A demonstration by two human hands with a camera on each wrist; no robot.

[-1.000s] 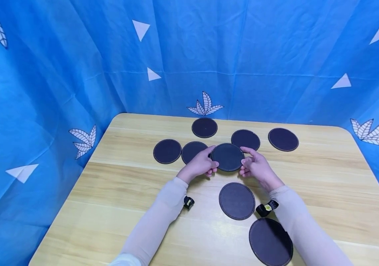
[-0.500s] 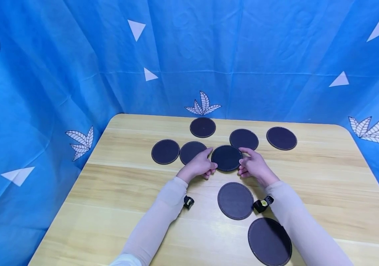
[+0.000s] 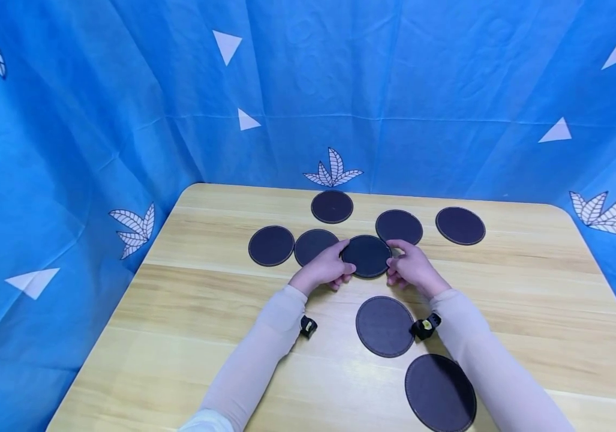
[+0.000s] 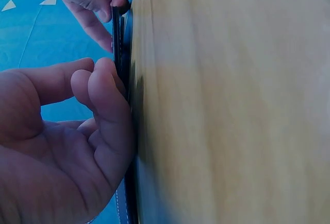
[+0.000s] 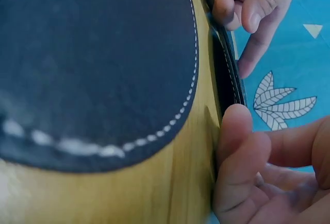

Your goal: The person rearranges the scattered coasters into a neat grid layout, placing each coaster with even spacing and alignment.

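Observation:
A round black coaster with a stitched rim lies between my two hands in the head view. My left hand holds its left edge with thumb and index finger. At the opposite edge, my right hand grips it the same way. Seen edge-on in the right wrist view, the coaster is very low over the tabletop; whether its whole underside touches the wood I cannot tell. Close by on the left is another dark coaster, partly covered by the left hand. One more coaster sits just behind the right fingers.
On the wooden table lie further coasters: a left one, a back one, a right one. Nearer me are a middle coaster and a front coaster, partly under the right sleeve. Blue cloth hangs behind.
The held coaster has come down toward the table and shifted slightly left, both hands moving with it. The coasters lying on the table have stayed in place.

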